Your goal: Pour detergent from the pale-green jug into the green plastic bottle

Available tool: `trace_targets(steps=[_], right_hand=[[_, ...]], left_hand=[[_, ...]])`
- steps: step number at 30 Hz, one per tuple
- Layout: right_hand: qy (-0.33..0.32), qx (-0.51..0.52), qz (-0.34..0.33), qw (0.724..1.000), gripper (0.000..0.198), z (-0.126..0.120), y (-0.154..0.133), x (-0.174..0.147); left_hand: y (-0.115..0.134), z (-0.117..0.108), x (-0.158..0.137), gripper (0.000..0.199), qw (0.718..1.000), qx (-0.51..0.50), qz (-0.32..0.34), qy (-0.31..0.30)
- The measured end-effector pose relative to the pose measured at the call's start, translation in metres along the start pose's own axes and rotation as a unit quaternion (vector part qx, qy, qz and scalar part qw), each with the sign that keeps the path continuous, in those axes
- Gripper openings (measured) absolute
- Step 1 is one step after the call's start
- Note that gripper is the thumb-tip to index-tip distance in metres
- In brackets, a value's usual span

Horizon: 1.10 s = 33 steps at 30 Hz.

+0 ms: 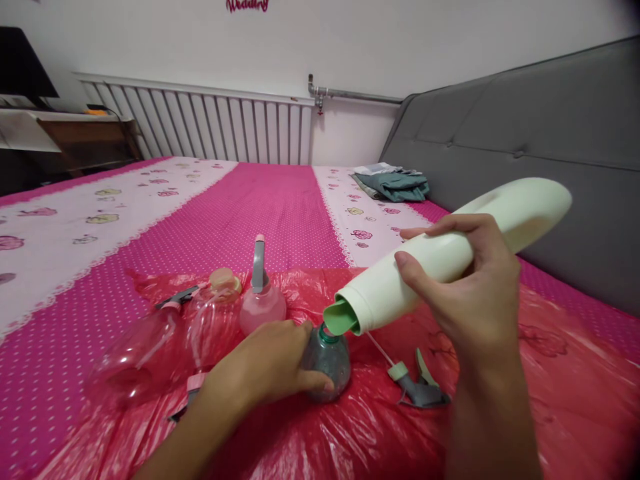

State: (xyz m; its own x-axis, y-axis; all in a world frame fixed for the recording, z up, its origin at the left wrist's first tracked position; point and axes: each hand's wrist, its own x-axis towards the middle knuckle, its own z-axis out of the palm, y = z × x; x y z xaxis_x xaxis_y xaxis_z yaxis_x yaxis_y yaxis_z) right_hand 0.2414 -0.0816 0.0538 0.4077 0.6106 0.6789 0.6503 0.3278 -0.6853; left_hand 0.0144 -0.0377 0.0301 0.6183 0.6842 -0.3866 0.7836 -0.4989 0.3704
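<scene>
Tilting over the bed, a cream jug (450, 250) sits in the right hand (475, 293), fingers wrapped round its body, thumb along the near side, spout end down-left. Its green spout (340, 319) is right at the green neck of a small grey bottle (327, 360); can't tell if they touch. Left hand (270, 367) cups the bottle from the left, fingers curled round its side, thumb across the front low down. Bottle stands upright on a red plastic sheet (550, 400) spread over the pink dotted bedspread (260, 207).

Around it, all on the sheet:
- Grey/green trigger sprayer head (420, 387) w/ its thin dip tube, lying loose just right of the bottle, under the right wrist. Apart from the bottle.
- Pink round spray bottle (262, 303) w/ grey trigger fitted, upright, just behind the left hand.
- Clear pinkish bottle (215, 313) w/ tan cap, left of that one, close beside it.
- Another clear bottle (135, 353) lying on its side further left, grey trigger on it.
- Pink-grey piece by the left forearm, partly hidden, can't tell what.

Further off: folded grey-green clothes (395, 183) at the far right of the bed by the grey padded headboard (525, 127); white radiator (210, 127) along the back wall; wooden desk (85, 137) far left.

Nothing sits between spout and bottle neck; the left fingers are closest to it.
</scene>
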Motion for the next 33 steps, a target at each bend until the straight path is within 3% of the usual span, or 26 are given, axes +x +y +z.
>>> trace_targets(steps=[10, 23, 33], right_hand=[[-0.006, -0.001, -0.002, 1.000, 0.047, 0.0005, -0.0002, 0.0001], [0.009, 0.041, -0.070, 0.997, 0.044, 0.0026, 0.0017, 0.0020], [0.012, 0.051, -0.085, 0.995, 0.045, 0.0033, 0.0007, -0.0003]], left_hand=[[0.0010, 0.0004, -0.0017, 0.049, 1.000, 0.013, -0.004, -0.005], [0.0016, -0.0005, -0.0015, 0.047, 1.000, 0.014, -0.002, -0.007], [-0.0001, 0.0016, 0.0012, 0.050, 1.000, 0.016, 0.003, -0.002]])
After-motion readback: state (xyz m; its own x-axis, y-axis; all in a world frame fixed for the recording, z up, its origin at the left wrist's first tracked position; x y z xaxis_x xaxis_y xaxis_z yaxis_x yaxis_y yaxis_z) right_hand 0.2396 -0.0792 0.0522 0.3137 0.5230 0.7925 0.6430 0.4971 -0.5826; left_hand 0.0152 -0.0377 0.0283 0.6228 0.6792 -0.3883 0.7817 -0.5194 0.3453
